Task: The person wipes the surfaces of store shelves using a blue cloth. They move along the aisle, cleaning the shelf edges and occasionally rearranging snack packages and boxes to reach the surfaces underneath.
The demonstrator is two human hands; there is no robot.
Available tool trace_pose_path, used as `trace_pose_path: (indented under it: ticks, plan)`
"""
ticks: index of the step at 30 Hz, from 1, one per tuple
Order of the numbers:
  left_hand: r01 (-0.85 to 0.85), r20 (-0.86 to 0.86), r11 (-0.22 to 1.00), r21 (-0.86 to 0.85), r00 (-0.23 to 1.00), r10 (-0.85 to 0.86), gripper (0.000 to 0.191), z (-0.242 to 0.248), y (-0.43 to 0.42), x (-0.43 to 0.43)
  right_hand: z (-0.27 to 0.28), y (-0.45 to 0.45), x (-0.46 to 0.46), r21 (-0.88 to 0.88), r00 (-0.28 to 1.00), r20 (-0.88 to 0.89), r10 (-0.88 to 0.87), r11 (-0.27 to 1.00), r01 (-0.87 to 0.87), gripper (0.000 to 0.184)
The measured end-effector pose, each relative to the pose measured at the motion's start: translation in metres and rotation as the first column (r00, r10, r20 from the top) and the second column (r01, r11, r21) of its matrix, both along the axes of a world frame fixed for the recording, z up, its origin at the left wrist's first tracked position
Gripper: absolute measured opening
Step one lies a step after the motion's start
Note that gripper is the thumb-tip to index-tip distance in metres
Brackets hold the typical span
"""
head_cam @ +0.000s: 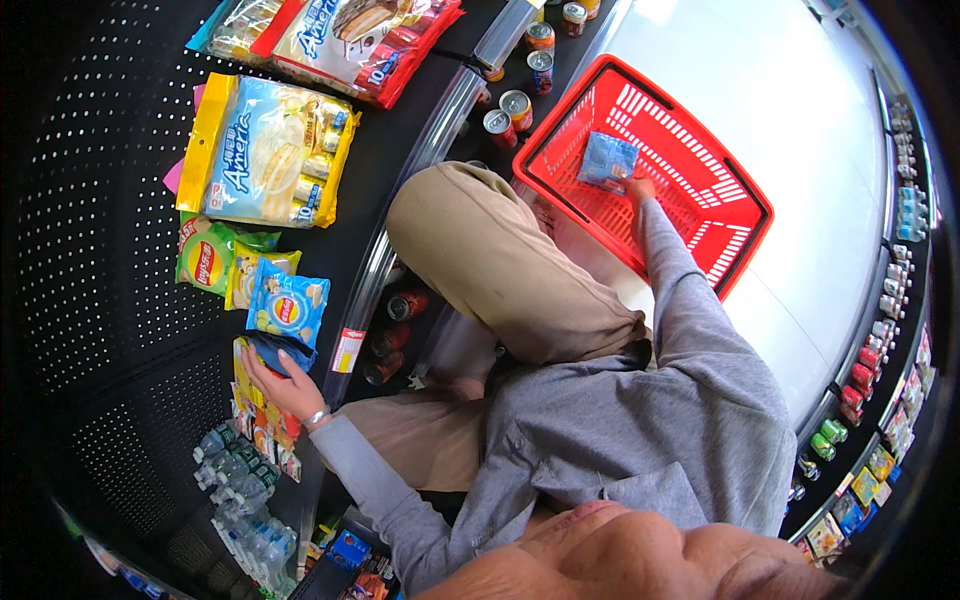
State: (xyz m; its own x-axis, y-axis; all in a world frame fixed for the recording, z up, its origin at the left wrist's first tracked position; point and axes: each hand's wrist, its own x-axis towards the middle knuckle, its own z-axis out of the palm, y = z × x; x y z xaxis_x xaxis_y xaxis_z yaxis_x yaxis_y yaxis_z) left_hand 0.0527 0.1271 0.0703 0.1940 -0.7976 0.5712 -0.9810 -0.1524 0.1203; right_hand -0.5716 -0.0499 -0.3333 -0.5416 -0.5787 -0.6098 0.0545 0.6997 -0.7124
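Observation:
My right hand (639, 189) reaches into a red plastic shopping basket (739, 191) and pinches the corner of a blue snack packet (606, 159). My left hand (289, 386) is at the shelf on the left, fingers spread against a dark blue packet (296, 351). Whether those fingers grip it is not clear. Close by on the same shelf stand a light blue Lay's chip bag (286, 300), a small yellow bag (241, 277) and a green Lay's bag (204, 259).
Large snack bags, one yellow and blue (262, 154), one red and white (352, 45), share the black shelf (360, 180). Drink cans (516, 109) line a lower tier. Water bottles (247, 517) stand at lower left. My bent knee (442, 202) is between shelf and basket.

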Motion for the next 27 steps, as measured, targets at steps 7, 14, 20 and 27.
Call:
trace_pose_path:
  ticks: [7, 14, 20, 27]
  plan:
    - [0.01, -0.037, 0.998, 0.067, 0.999, -0.007, 0.046, -0.015, 0.009, 0.013, -0.094, -0.011, -0.041, -0.223, 0.959, 0.272, -0.081, 0.964, 0.145, 0.029]
    - [0.022, 0.0, 1.0, -0.01, 1.0, -0.022, 0.046, 0.013, 0.0, -0.002, -0.041, -0.021, -0.017, -0.125, 0.996, -0.028, 0.09, 0.988, -0.093, 0.027]
    - [0.105, -0.148, 0.985, -0.134, 0.981, -0.125, 0.043, 0.036, -0.022, -0.015, 0.06, 0.006, -0.021, -0.617, 0.986, 0.022, 0.164, 0.778, -0.116, 0.024]
    - [0.024, -0.422, 0.941, -0.337, 0.89, -0.173, 0.036, 0.016, 0.006, -0.01, 0.389, -0.007, 0.151, -0.867, 0.86, -0.33, 0.39, 0.237, -0.439, 0.013]
